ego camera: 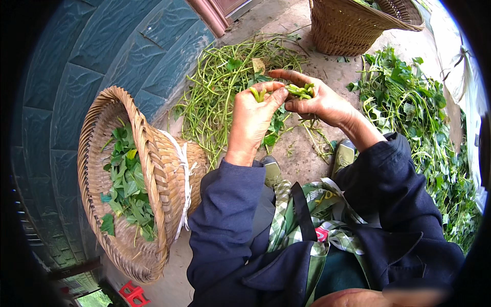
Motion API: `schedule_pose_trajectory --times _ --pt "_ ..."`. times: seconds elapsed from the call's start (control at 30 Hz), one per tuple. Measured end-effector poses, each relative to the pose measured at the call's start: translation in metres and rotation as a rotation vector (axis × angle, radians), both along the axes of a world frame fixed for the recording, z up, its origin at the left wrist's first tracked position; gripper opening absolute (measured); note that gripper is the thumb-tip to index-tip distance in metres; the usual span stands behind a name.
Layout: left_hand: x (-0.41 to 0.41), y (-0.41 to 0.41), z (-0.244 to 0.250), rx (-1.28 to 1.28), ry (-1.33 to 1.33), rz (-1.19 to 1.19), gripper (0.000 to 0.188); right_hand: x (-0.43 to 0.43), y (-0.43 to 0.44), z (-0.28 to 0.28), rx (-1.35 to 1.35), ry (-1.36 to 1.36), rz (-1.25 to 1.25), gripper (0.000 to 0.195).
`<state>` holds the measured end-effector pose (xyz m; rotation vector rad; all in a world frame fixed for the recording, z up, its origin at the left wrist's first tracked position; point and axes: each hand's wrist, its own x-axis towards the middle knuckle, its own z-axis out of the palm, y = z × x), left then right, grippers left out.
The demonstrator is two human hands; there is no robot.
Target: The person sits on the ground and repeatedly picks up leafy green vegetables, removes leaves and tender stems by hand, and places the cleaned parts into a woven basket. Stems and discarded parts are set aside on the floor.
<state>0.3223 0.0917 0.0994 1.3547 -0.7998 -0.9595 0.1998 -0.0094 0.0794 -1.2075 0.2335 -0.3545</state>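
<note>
Before me my left hand (256, 111) holds a few short green stem pieces (257, 94) between curled fingers, its thumb and fingertips meeting those of my right hand (322, 100). A bunch of cut green stems (301, 91) is gripped in my right hand, their ends towards the left. Below and beyond both hands lies a heap of long green vine stems (211, 96) on the ground, with some leaves among them. The feet in green-toed shoes (271, 169) show under my forearms.
A woven basket (153, 153) with green leaves (130, 184) leans open at the left by a blue tiled wall (122, 57). Another woven basket (337, 30) stands at the upper right. Leafy vines (410, 103) lie piled at the right. A red plastic stool (134, 294) is at lower left.
</note>
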Motion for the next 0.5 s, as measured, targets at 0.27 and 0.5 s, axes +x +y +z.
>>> schedule_pose_trajectory --times 0.27,0.5 --pt "0.019 0.006 -0.006 -0.030 0.249 0.028 0.009 -0.005 -0.002 0.001 0.022 0.163 0.016 0.042" --pt "0.043 0.015 -0.006 -0.058 0.360 0.106 0.009 -0.005 -0.023 -0.014 -0.103 0.432 -0.419 0.023"
